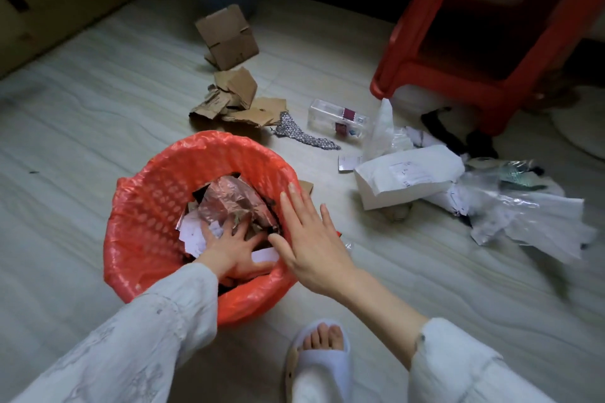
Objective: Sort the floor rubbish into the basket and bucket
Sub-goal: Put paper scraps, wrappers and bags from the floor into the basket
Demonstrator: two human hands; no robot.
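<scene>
My left hand is down inside the basket, fingers spread flat and pressing on the paper and the crumpled pink foil packed in there. My right hand hovers over the basket's right rim, fingers straight and fanned, palm down, holding nothing. The basket sits at centre-left of the frame, lined with a red bag that folds over its edge. Above it, in the upper middle, torn cardboard lies in a heap on the floor, with a small folded box standing just behind. Right of the cardboard there's a patterned strip, then a clear plastic case. At right of centre a white mailer rests among clear plastic wrap and other scraps, all well apart from the basket. A red stool fills the upper right corner. My foot in a white slipper shows at the bottom edge, near the basket. A grey upright shape stands at top centre; I can't tell whether it's the bucket.
</scene>
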